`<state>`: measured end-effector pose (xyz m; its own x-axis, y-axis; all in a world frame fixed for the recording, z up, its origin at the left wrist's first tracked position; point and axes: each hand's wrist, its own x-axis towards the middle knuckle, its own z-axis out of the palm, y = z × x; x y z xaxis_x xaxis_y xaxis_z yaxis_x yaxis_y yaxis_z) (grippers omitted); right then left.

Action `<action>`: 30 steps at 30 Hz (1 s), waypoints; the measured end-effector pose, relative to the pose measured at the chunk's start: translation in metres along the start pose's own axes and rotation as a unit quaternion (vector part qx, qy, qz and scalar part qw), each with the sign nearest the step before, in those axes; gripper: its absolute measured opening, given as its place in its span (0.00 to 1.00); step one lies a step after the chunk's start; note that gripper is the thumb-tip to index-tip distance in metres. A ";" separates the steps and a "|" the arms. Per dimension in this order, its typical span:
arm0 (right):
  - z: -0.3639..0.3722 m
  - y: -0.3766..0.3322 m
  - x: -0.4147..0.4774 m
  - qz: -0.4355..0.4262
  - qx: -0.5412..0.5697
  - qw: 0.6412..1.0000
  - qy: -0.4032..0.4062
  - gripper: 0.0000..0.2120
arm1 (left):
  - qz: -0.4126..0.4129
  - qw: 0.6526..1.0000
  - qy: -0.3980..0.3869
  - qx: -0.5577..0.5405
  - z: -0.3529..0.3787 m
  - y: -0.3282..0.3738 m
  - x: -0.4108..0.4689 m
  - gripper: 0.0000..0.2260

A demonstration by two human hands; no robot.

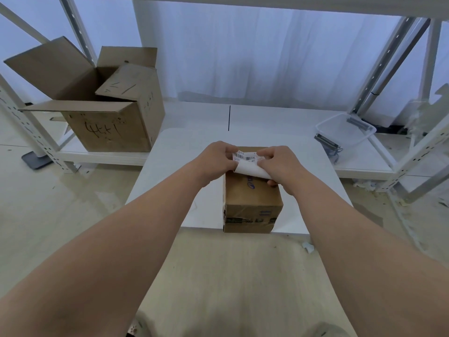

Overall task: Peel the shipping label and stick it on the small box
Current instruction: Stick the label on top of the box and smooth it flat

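Over the small box (252, 203) on the white table (170, 166), the left hand (213, 161) pinches the shipping label (245, 157) at its left edge. The right hand (279, 166) pinches its curled right side.

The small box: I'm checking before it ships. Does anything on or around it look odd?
The small box sits right at the table's near edge and could tip. A white scrap lies on the floor beside the table. The shipping label curls, half peeled.

Two hands (213, 159) (283, 166), two boxes (252, 203) (107, 125) — one label (247, 166), one tub (349, 138)
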<state>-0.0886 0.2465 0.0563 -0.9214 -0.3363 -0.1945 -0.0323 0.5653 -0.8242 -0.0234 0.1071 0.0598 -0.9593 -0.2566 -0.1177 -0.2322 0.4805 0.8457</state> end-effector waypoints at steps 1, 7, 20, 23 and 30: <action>0.000 0.001 0.000 0.000 0.011 1.000 -0.001 0.16 | 0.004 1.000 0.008 -0.003 0.000 -0.002 0.000 0.22; 0.003 0.007 -0.004 -0.008 0.050 0.999 0.010 0.18 | 0.008 1.000 0.023 -0.005 0.003 -0.007 -0.001 0.21; 0.006 0.005 0.003 0.000 0.009 1.000 0.012 0.19 | -0.017 0.999 0.007 0.044 0.001 0.000 0.007 0.22; 0.005 0.005 0.004 0.006 0.014 1.000 0.015 0.18 | -0.023 0.999 0.014 0.039 0.002 -0.001 0.010 0.19; 0.006 0.005 0.004 0.010 0.014 1.000 0.019 0.18 | -0.018 0.998 0.019 0.061 0.003 -0.001 0.011 0.18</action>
<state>-0.0907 0.2439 0.0479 -0.9361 -0.2958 -0.1901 -0.0043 0.5502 -0.8350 -0.0347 0.1065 0.0561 -0.9435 -0.3070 -0.1246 -0.2869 0.5687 0.7709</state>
